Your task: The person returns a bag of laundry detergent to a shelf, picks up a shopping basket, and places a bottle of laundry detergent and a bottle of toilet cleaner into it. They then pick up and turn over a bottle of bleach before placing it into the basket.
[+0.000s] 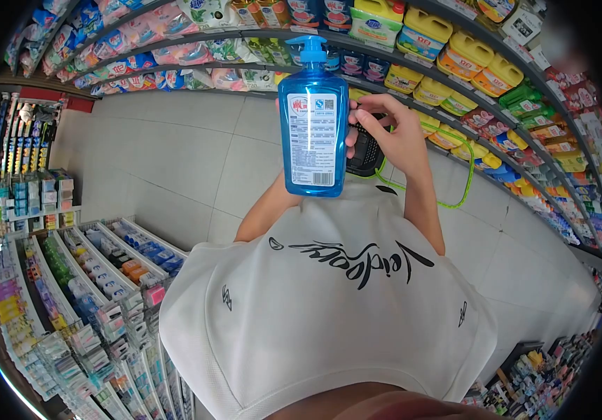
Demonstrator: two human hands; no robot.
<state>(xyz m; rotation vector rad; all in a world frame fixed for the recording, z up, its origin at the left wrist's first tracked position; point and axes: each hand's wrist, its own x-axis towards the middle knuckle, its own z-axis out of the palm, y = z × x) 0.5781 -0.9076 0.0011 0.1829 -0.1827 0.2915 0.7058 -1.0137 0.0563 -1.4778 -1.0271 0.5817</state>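
Note:
A blue pump bottle [283, 143] of see-through plastic stands upright before me, its white printed back label with a barcode facing me. My left hand [351, 133] holds it from behind; fingertips curl round the right edge, and the palm is hidden by the bottle. Beside that edge is my right hand [397, 129], its thumb and forefinger drawn together near the left fingertips. Whether anything is between them, or whether they touch the bottle, I cannot make out. The blue pump head [308, 49] sits on top, clear of both hands.
Beyond the hands, a black basket [365, 152] and a bright green cord [470, 168] show above the tiled floor [168, 154]. Curved-looking shelves of yellow jugs [423, 33] and bagged goods [161, 31] run along the far side. A rack of small packages [98, 280] stands at left.

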